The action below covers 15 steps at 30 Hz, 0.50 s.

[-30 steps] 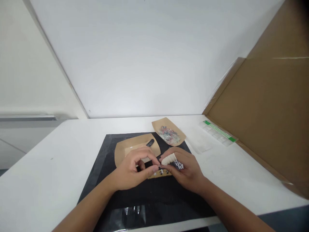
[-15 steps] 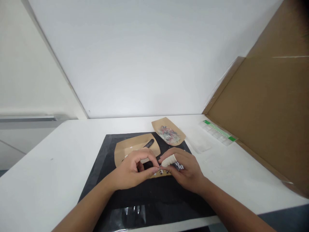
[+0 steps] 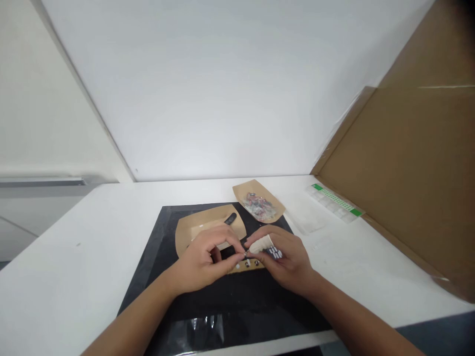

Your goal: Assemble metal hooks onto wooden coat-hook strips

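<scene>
My left hand is closed in a pinch, thumb against fingertip, over the black mat. My right hand meets it fingertip to fingertip, with a pale finger cot on one finger. A tiny shiny metallic piece sits between the two pinches; its kind is too small to make out. A dark item with white block markings shows within my right hand, mostly hidden by the fingers. Just below the hands lies a tan strip bearing small shiny round pieces and a white spot.
Under the hands is a black mat on a white table. Behind my left hand stands a brown paper tray with a black-handled tool. Another tray holds small plastic packets. A clear compartment box lies near the cardboard at right.
Both hands stay almost in place, still pinching at the same spot. The fingers of my right hand have shifted very slightly, and the strip below shows a little more clearly.
</scene>
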Available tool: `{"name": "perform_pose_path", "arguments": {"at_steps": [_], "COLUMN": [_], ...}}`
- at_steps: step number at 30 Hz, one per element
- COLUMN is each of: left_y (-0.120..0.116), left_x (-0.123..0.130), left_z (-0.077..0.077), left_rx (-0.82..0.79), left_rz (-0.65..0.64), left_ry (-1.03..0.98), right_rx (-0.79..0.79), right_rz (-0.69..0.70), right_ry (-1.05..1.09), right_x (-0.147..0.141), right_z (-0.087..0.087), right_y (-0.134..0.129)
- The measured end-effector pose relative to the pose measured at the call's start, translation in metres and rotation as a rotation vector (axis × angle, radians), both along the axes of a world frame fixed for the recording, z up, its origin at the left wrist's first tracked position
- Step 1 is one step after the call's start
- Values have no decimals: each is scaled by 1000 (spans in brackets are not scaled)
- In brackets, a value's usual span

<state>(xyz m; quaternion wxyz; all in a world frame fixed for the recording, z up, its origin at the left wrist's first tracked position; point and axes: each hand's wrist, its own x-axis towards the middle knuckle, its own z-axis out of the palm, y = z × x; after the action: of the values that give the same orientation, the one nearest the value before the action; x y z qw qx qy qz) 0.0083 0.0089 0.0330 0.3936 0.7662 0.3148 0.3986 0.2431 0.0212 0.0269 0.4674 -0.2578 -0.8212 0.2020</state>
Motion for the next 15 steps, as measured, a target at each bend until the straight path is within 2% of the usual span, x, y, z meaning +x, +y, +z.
{"name": "perform_pose_path", "arguments": {"at_steps": [7,15], "left_y": [1,2], "left_x": [1,4], "left_z": [-2,-2], "left_rx": [188,513], "left_rz": [19,81], "left_ry": [-26,-63], "right_rx": [1,50], "right_rz": [-22,-21], "right_ry": [15,48], "right_x": [-1,-1], "right_z": [3,4], "right_y": [-2,-3]}}
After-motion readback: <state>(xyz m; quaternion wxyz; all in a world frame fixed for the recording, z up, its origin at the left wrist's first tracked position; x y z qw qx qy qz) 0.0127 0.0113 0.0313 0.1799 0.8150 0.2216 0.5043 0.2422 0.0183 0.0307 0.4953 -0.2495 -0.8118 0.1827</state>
